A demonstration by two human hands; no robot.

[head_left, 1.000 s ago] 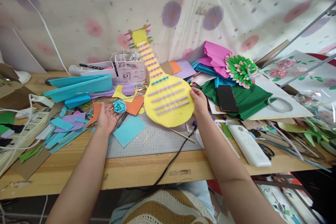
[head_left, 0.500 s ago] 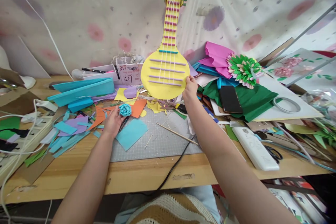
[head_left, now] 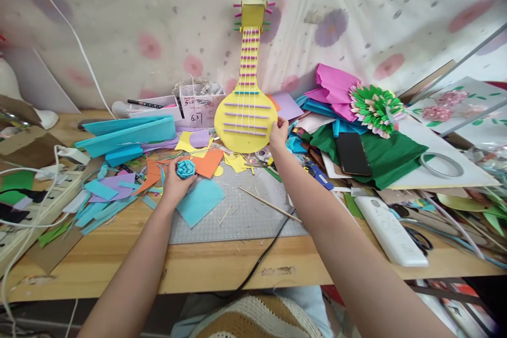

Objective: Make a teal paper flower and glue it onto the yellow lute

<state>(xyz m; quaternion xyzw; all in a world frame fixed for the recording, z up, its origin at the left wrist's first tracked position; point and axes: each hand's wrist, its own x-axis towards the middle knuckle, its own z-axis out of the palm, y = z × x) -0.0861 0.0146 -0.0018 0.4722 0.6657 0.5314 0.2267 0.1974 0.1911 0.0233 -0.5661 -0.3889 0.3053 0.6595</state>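
My right hand (head_left: 279, 132) grips the right edge of a yellow paper guitar (head_left: 245, 111). The guitar stands upright against the flowered cloth backdrop, its neck pointing up, with purple bars across its body and pink and green pegs at the head. My left hand (head_left: 176, 182) is closed around a small blue rolled paper rose (head_left: 185, 168), just above the grey cutting mat (head_left: 237, 211). A light blue paper square (head_left: 200, 202) lies under that hand.
Paper scraps cover the wooden table (head_left: 119, 264). Blue folded paper (head_left: 127, 134) lies at left, a white box (head_left: 200, 105) behind. A green and pink paper flower (head_left: 374, 108), a black phone (head_left: 350, 153), a white remote (head_left: 390, 229), a tape ring (head_left: 439, 165) and a wooden stick (head_left: 269, 205) are at right.
My right hand has raised the yellow guitar from lying on the mat to upright and moved it back against the cloth. My left hand has closed on the blue rose.
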